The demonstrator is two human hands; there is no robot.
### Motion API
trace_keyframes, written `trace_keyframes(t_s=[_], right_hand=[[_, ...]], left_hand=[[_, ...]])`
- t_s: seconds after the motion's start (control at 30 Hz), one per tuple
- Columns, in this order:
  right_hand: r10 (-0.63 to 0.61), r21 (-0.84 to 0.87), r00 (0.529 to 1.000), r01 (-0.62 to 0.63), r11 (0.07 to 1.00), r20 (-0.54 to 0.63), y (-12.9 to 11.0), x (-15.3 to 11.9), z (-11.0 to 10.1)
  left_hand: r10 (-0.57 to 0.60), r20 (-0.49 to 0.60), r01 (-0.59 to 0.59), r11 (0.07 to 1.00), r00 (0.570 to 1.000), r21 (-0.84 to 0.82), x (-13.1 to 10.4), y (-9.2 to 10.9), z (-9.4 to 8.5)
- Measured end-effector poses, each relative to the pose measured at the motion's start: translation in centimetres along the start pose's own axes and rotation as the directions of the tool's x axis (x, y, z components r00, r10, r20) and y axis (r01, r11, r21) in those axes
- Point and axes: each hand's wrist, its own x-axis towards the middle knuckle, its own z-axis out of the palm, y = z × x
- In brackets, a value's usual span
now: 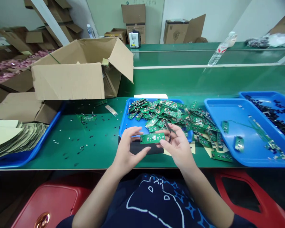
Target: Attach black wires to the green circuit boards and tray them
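Note:
A small green circuit board [152, 138] is held level above the table's front edge. My right hand [177, 144] grips the board's right end between thumb and fingers, and a thin black strip [168, 130] rises beside its fingers. My left hand [130, 150] is at the board's left end, its thumb and fingers spread apart around that end. Just behind the hands, a blue tray [123, 122] bears a heap of green circuit boards [166, 110], which spills over to the right onto the table.
On the right, a blue tray [216, 109] holds a few boards; another blue tray [263, 94] holds black parts. A cardboard box [70, 80] stands back left, beyond stacked paper sheets [21, 137]. A bottle [219, 52] is on the shelf. Small black bits lie left.

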Motion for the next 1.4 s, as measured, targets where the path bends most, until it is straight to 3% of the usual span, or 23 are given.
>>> trace_keyframes(t_s=[0.07,0.13,0.2,0.27,0.33,0.4,0.47,0.53,0.6,0.7,0.83,0.9,1.0,1.2,1.4], right_hand=[[-0.02,-0.005,0.999,0.019,1.0,-0.029,0.2,-0.1,0.3],[-0.029,-0.014,0.998,0.028,1.0,-0.05,0.4,-0.2,0.8],[-0.032,-0.033,0.999,0.031,0.999,-0.036,0.5,-0.4,1.2],[-0.059,-0.063,0.998,0.057,0.996,-0.019,0.6,-0.5,1.2],[-0.118,-0.136,0.992,0.111,0.984,-0.042,0.4,-0.4,0.7],[-0.198,-0.28,0.977,0.171,0.945,-0.074,-0.1,-0.2,0.0],[-0.274,-0.452,0.961,0.238,0.86,-0.016,-0.7,0.1,-0.7],[-0.324,-0.571,0.937,0.338,0.748,0.13,-1.4,0.5,-1.1],[-0.339,-0.617,0.902,0.43,0.659,0.266,-1.8,0.8,-1.3],[-0.329,-0.651,0.879,0.476,0.592,0.344,-1.9,0.9,-1.3],[-0.315,-0.682,0.882,0.471,0.56,0.351,-1.4,0.7,-1.2],[-0.322,-0.691,0.879,0.476,0.544,0.353,-1.3,0.6,-1.1],[-0.344,-0.707,0.865,0.498,0.503,0.365,-1.3,0.6,-0.9],[-0.368,-0.741,0.879,0.461,0.488,0.304,-1.1,0.6,-0.4],[-0.447,-0.747,0.862,0.457,0.484,0.238,-0.5,0.4,0.1]], left_hand=[[-0.275,0.071,0.284,0.914,0.959,-0.291,-0.1,0.3,0.8],[-0.467,0.179,0.485,0.698,0.866,-0.527,-0.1,0.5,1.8],[-0.578,0.217,0.548,0.493,0.787,-0.675,-0.1,0.6,2.7],[-0.653,0.142,0.498,0.4,0.744,-0.77,0.2,0.6,3.2],[-0.678,0.033,0.431,0.429,0.735,-0.794,0.6,0.6,3.2],[-0.642,0.025,0.449,0.507,0.766,-0.735,1.0,0.7,2.9],[-0.585,0.15,0.539,0.578,0.797,-0.613,1.4,1.0,2.6],[-0.529,0.277,0.593,0.645,0.802,-0.483,1.7,1.5,2.4],[-0.483,0.33,0.584,0.704,0.811,-0.404,1.8,1.9,2.3],[-0.445,0.374,0.573,0.723,0.814,-0.386,1.7,2.3,2.5],[-0.431,0.471,0.62,0.681,0.77,-0.39,1.4,2.3,2.8],[-0.431,0.473,0.621,0.68,0.768,-0.39,1.3,2.3,2.9],[-0.422,0.444,0.59,0.719,0.791,-0.367,1.3,2.2,2.9],[-0.337,0.331,0.433,0.858,0.881,-0.277,1.3,2.2,3.1],[-0.383,0.322,0.479,0.82,0.866,-0.313,1.1,2.5,3.7]])
